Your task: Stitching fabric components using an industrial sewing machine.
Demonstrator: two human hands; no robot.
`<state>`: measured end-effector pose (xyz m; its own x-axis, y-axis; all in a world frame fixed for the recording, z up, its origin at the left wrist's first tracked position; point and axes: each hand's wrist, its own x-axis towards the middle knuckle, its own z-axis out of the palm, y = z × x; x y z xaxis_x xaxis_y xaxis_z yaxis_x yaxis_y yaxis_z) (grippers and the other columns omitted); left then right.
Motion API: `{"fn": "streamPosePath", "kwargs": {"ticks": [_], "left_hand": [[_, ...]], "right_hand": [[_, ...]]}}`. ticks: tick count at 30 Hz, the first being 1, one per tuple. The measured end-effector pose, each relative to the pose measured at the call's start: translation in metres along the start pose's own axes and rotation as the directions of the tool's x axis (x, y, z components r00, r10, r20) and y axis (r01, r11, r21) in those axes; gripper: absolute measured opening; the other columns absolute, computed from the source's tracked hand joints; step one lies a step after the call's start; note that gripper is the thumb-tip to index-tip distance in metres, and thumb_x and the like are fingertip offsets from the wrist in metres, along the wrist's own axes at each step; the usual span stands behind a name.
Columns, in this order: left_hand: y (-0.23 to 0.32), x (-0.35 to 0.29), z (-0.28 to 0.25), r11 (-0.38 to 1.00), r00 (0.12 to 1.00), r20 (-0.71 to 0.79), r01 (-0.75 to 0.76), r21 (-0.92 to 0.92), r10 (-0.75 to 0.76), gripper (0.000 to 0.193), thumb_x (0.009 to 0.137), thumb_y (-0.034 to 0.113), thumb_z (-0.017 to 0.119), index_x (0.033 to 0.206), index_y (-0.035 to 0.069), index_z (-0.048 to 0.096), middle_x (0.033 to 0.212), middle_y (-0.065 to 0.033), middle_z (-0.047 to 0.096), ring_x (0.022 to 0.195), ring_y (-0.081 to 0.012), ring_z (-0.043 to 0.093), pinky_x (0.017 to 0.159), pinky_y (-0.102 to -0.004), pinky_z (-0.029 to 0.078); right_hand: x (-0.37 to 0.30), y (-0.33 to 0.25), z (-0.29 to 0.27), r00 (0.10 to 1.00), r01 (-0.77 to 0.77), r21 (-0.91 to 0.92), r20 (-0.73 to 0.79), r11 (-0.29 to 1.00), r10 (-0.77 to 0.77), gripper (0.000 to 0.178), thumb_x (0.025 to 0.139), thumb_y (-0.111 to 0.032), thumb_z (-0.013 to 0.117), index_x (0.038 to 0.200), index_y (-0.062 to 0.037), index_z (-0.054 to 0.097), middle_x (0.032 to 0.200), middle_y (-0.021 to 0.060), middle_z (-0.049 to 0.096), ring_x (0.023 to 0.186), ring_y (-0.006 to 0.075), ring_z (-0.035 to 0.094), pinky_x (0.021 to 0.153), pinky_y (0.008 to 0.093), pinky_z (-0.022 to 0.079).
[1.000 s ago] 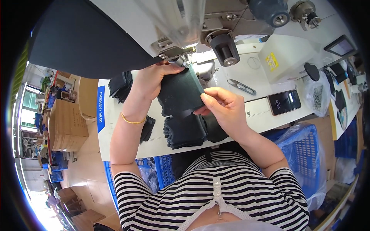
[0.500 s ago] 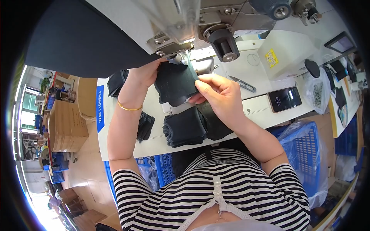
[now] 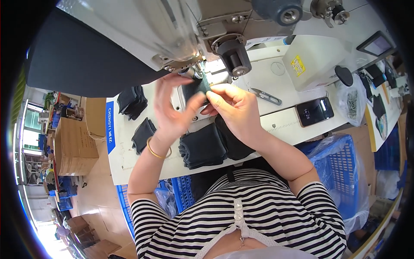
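Note:
A dark fabric piece (image 3: 196,90) lies under the needle area of the sewing machine (image 3: 224,21). My right hand (image 3: 236,108) pinches its right edge between thumb and fingertips. Over its left side, my left hand (image 3: 171,105) is blurred by motion, fingers and thumb spread apart. The thumb crosses in front of the fabric, and I cannot tell whether it touches it. Closer to me on the table are a stack of dark fabric pieces (image 3: 202,146) and, beside it under my right wrist, more dark fabric (image 3: 233,140).
Two smaller dark fabric piles (image 3: 132,102) (image 3: 143,134) lie on the left of the white table (image 3: 125,166). Grey thread snips (image 3: 266,96) and a phone (image 3: 315,112) lie to the right. A plastic-lined blue crate (image 3: 340,168) stands below the table's right side.
My left hand has come back from the machine toward me, its fingers spreading. The fabric piece now shows less, partly behind my hands. My right hand keeps its pinch. The whole view has shifted slightly.

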<state>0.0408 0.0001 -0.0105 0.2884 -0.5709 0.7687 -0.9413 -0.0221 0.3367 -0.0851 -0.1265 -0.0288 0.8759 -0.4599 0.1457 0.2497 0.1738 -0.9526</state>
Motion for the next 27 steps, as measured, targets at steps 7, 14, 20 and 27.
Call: {"fn": "streamPosePath", "kwargs": {"ticks": [7,14,20,27], "left_hand": [[0.017,-0.004,0.001,0.97,0.985,0.039,0.17,-0.173,-0.166,0.039,0.067,0.0,0.077,0.104,0.002,0.063,0.109,-0.0118,0.059,0.101,-0.024,0.059,0.089,-0.0338,0.048],[0.023,-0.005,0.006,0.972,0.981,-0.067,0.171,-0.161,-0.184,0.021,0.074,-0.003,0.076,0.093,0.0,0.068,0.096,-0.0102,0.063,0.086,-0.0217,0.061,0.081,-0.0325,0.049],[0.026,-0.005,0.006,0.913,0.947,-0.051,-0.292,0.284,0.318,0.035,0.057,-0.005,0.072,0.091,0.0,0.071,0.086,-0.0084,0.062,0.074,-0.0246,0.06,0.072,-0.038,0.049],[0.026,-0.008,0.006,0.835,0.9,0.021,-0.413,0.364,0.436,0.041,0.055,0.004,0.065,0.094,-0.003,0.071,0.09,-0.0095,0.064,0.078,-0.0247,0.063,0.076,-0.039,0.052]], "right_hand": [[-0.009,0.005,-0.006,0.991,0.124,-0.051,0.055,0.991,-0.122,0.027,0.093,-0.012,0.065,0.111,0.0075,0.063,0.091,0.01,0.073,0.084,0.0104,0.069,0.075,0.0242,0.055],[-0.004,-0.001,-0.009,0.989,0.143,-0.067,0.046,0.987,-0.14,0.021,0.096,-0.013,0.06,0.106,0.0053,0.065,0.086,0.0095,0.073,0.08,0.0114,0.07,0.072,0.0253,0.056],[-0.006,-0.006,-0.012,0.988,0.141,-0.214,0.085,0.966,-0.126,0.02,0.098,-0.015,0.056,0.096,0.0022,0.066,0.077,0.0084,0.072,0.072,0.0122,0.07,0.066,0.0257,0.055],[-0.005,-0.005,-0.013,0.981,0.178,-0.193,0.113,0.965,-0.159,0.022,0.099,-0.014,0.053,0.095,0.0035,0.065,0.076,0.0087,0.071,0.072,0.0123,0.07,0.067,0.0263,0.055]]}}
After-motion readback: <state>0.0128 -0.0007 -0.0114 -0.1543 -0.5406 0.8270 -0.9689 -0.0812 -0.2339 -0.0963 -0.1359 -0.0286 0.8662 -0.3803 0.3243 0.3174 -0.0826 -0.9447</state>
